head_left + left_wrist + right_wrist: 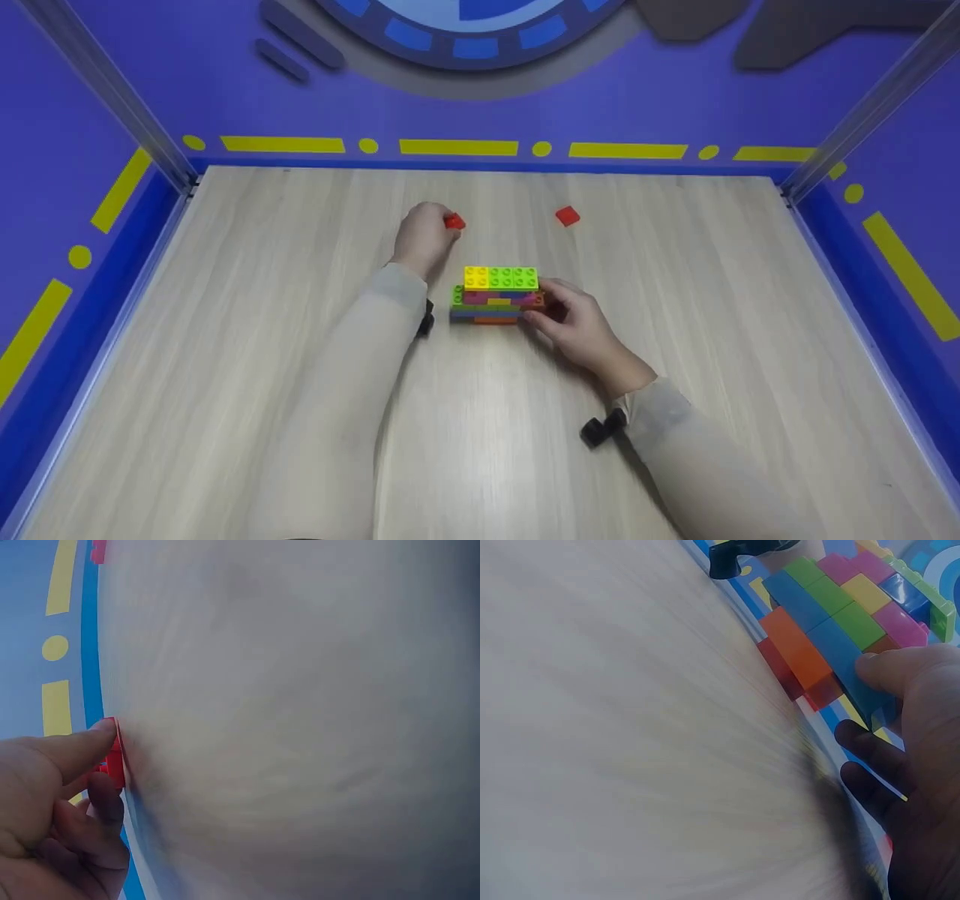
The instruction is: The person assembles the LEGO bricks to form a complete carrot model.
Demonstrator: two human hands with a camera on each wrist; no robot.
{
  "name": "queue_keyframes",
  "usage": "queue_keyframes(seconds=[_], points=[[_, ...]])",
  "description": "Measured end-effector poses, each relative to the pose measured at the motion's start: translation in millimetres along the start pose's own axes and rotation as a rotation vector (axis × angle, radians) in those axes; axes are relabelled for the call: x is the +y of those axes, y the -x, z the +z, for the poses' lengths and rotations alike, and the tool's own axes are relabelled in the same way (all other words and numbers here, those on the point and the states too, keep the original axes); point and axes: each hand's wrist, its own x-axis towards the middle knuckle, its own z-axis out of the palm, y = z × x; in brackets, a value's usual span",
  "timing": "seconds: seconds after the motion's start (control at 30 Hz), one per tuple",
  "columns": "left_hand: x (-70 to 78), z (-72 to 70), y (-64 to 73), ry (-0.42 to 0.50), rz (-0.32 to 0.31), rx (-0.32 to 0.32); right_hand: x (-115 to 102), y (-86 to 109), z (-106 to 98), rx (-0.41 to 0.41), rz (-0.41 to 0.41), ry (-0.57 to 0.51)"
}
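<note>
My left hand (425, 236) pinches a small red toy brick (454, 222) between thumb and fingers, low at the tabletop; part of the brick (115, 767) is hidden by the fingertips in the left wrist view. A stack of coloured toy bricks (495, 307) stands at mid-table, topped by yellow and lime green bricks with studs upward. Around its right end my right hand (581, 322) grips, thumb on the near side. The right wrist view shows the thumb against a blue brick (840, 649), above an orange brick (799, 652) and a red one at the bottom.
Another red brick (568, 216) lies toward the back, right of the stack. Blue-purple walls (480, 120) with yellow markings enclose the wooden table (225, 315) at the back and both sides. A black wrist device (600, 429) sits at the right cuff.
</note>
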Motion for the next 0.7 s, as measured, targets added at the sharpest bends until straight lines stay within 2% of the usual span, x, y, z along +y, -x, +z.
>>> queue_keyframes(seconds=[0.17, 0.33, 0.53, 0.7], points=[[1.5, -1.0, 2.6, 0.02, -0.005, 0.003, -1, 0.0, 0, -0.001, 0.015, 0.022], [6.2, -6.8, 5.0, 0.09, -0.001, -0.001, -1, -0.7, -1, 0.007, 0.019, 0.039], [12.8, -18.8, 13.4, 0.159, 0.036, -0.018, 0, -1.1, -2, 0.022, 0.014, 0.007], [10.7, -26.8, 27.0, 0.187, 0.092, -0.019, 0, -0.5, -1, 0.021, 0.003, 0.013]])
